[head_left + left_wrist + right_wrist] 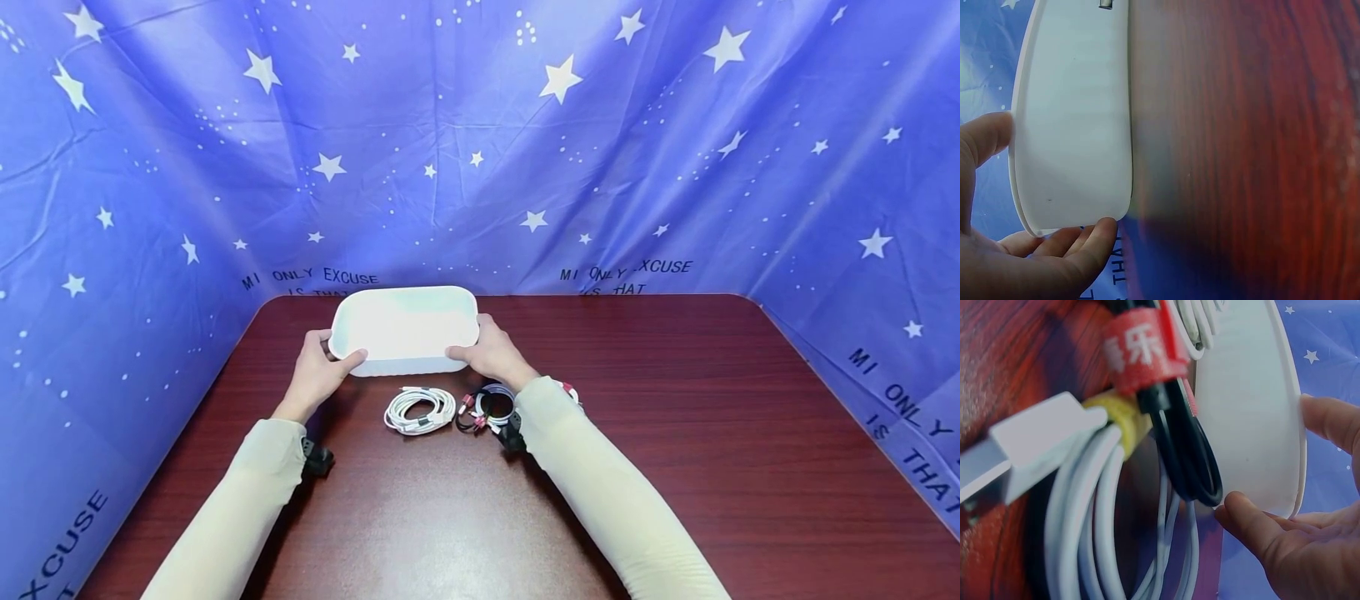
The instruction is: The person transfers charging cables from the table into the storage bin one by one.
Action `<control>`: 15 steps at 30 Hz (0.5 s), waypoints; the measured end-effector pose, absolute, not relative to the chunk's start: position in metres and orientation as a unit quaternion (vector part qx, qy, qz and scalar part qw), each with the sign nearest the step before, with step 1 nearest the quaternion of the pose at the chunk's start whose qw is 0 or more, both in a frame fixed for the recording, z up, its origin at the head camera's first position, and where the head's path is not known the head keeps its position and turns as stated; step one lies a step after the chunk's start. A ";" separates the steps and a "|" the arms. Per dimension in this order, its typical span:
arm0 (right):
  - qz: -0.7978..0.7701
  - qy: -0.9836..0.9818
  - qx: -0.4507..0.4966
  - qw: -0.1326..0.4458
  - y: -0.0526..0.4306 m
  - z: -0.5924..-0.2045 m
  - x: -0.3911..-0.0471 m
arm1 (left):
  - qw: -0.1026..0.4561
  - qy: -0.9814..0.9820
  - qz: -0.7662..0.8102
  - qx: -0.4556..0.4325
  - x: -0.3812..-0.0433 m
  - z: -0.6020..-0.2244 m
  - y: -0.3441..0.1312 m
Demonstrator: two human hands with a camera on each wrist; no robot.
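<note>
Both hands grip a white rectangular plastic bin [405, 325] with rounded corners at the far side of the table. My left hand [318, 371] holds its left end, thumb over the near rim and fingers round the side. At the right end my right hand [495, 350] does the same. Just in front of the bin lies a coiled white cable [421, 412]. Beside it, under the right wrist, are a black cable [1191, 450] with a red strap and a white USB cable [1094, 506] with a yellow tie, partly hidden by the arm in the head view.
The dark red wooden table [712, 433] has rounded far corners. A blue curtain [450, 125] with white stars surrounds it on the back and both sides. Another bit of red-and-white cable [570, 392] shows behind the right sleeve.
</note>
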State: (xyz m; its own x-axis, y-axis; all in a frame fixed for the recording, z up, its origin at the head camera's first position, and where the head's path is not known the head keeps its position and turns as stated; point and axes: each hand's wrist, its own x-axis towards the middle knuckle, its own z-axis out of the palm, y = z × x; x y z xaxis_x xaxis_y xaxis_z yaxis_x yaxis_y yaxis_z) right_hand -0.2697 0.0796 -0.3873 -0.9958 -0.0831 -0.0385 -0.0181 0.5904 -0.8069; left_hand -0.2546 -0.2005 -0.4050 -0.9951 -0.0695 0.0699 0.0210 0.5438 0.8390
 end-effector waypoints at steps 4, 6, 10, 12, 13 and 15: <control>-0.450 0.892 -0.028 0.037 0.081 -0.388 -0.270 | 0.047 -0.878 -0.476 0.011 -0.255 -0.405 -0.199; -0.450 0.892 -0.027 0.038 0.082 -0.388 -0.270 | 0.047 -0.878 -0.476 0.012 -0.255 -0.405 -0.199; -0.443 0.895 -0.025 0.034 0.084 -0.388 -0.270 | 0.051 -0.876 -0.480 0.010 -0.255 -0.405 -0.197; -0.439 0.897 -0.025 0.033 0.084 -0.388 -0.270 | 0.052 -0.874 -0.482 0.010 -0.255 -0.405 -0.196; -0.438 0.898 -0.024 0.032 0.085 -0.388 -0.269 | 0.052 -0.875 -0.482 0.009 -0.255 -0.405 -0.195; -0.436 0.899 -0.023 0.032 0.086 -0.389 -0.269 | 0.051 -0.874 -0.483 0.009 -0.255 -0.405 -0.194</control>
State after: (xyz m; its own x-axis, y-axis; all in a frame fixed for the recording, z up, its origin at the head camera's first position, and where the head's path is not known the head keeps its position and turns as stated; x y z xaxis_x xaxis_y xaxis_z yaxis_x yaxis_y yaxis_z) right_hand -0.2691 0.0856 -0.3885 -0.9969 -0.0692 -0.0376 -0.0134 0.6194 -0.7849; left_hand -0.2547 -0.1945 -0.4047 -0.9946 -0.0643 0.0809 0.0343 0.5332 0.8453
